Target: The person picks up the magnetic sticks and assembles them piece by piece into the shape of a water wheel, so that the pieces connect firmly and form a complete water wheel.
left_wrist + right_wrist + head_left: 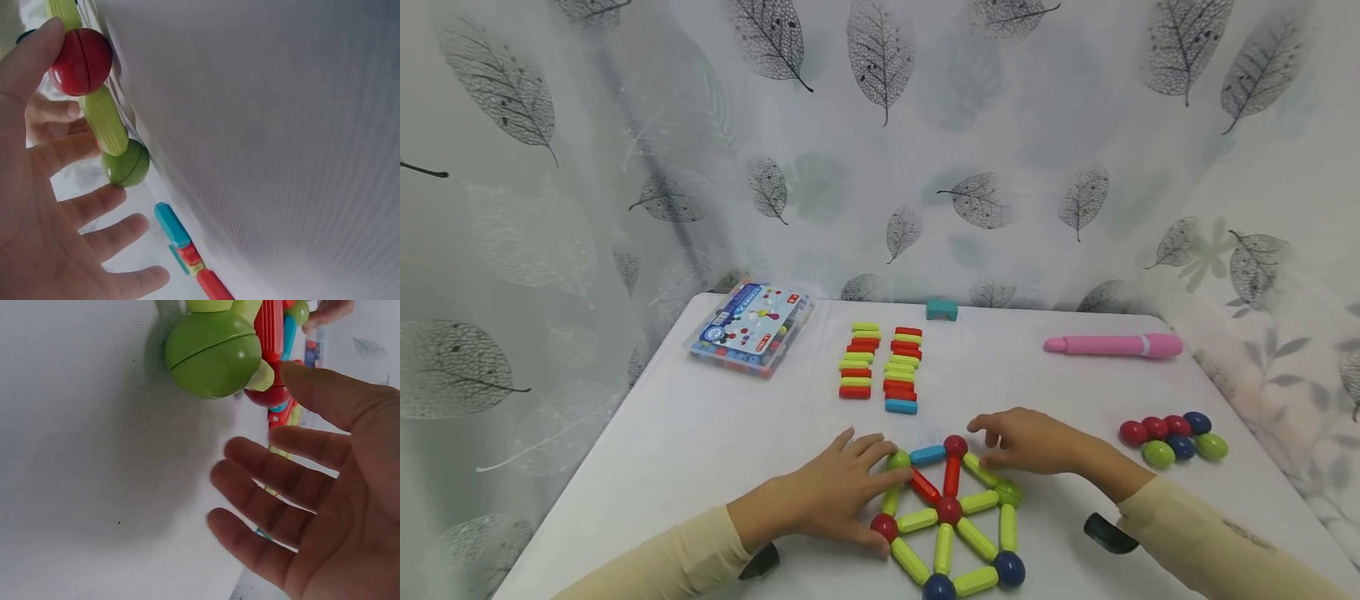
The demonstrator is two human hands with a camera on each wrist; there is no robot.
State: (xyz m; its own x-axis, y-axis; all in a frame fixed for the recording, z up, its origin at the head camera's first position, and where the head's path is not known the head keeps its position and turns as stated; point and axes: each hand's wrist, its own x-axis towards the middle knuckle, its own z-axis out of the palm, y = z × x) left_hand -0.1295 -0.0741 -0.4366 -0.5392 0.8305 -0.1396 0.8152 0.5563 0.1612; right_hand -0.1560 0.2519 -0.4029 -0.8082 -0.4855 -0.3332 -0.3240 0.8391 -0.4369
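A flat wheel-shaped frame of magnetic sticks and balls lies on the table, with a red ball [948, 510] at its hub. My left hand [842, 492] is at its left side, fingers spread. In the left wrist view, the thumb touches a red ball [81, 62] and the fingertips are close to a green ball [126, 164]. My right hand [1033, 440], fingers loosely bent and holding nothing, hovers by the upper right rim. Near it are a green ball [214, 355] and a yellow-green stick [980, 471]. A blue stick [928, 455] spans the top.
Two columns of loose sticks [856, 360] lie beyond the frame. Several loose balls [1181, 447] sit at the right, below a pink pen-like object [1112, 346]. A clear plastic box [751, 327] stands back left; a small teal block [942, 310] is at the far edge.
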